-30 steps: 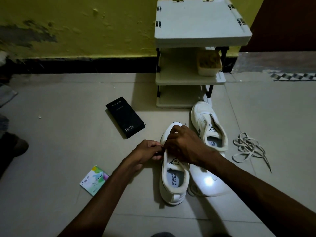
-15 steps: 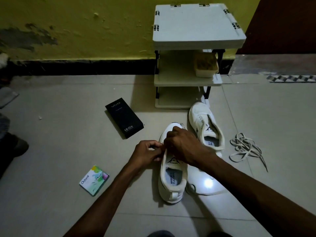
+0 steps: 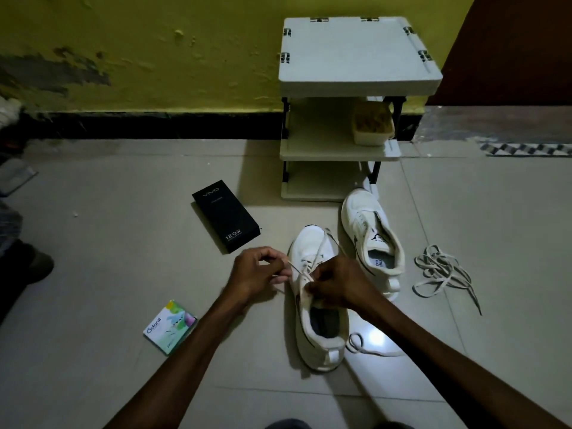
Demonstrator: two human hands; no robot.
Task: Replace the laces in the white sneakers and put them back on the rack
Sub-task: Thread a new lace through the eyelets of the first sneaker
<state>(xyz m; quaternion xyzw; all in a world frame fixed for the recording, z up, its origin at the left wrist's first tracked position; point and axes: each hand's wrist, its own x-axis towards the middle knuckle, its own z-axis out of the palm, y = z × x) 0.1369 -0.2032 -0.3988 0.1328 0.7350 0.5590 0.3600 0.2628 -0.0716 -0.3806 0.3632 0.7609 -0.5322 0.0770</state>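
Two white sneakers stand on the tiled floor in front of a white three-tier rack (image 3: pixel 359 75). The near sneaker (image 3: pixel 318 342) is partly laced, and its white lace (image 3: pixel 318 252) runs over the toe. My left hand (image 3: pixel 260 272) pinches one lace end just left of the shoe. My right hand (image 3: pixel 337 284) grips the lace over the tongue and hides the upper eyelets. The far sneaker (image 3: pixel 368 224) has no lace. A loose pile of laces (image 3: pixel 439 270) lies to its right.
A black phone box (image 3: pixel 226 215) lies left of the sneakers, and a small green packet (image 3: pixel 170 326) sits nearer me. A tub (image 3: pixel 373 125) rests on the rack's middle shelf. A loose lace loop (image 3: pixel 359 343) trails by the near sneaker's heel. A yellow wall stands behind.
My hands have drawn apart and down toward the tongue, and the lace now shows stretched over the near sneaker's toe. The camera has tipped slightly.
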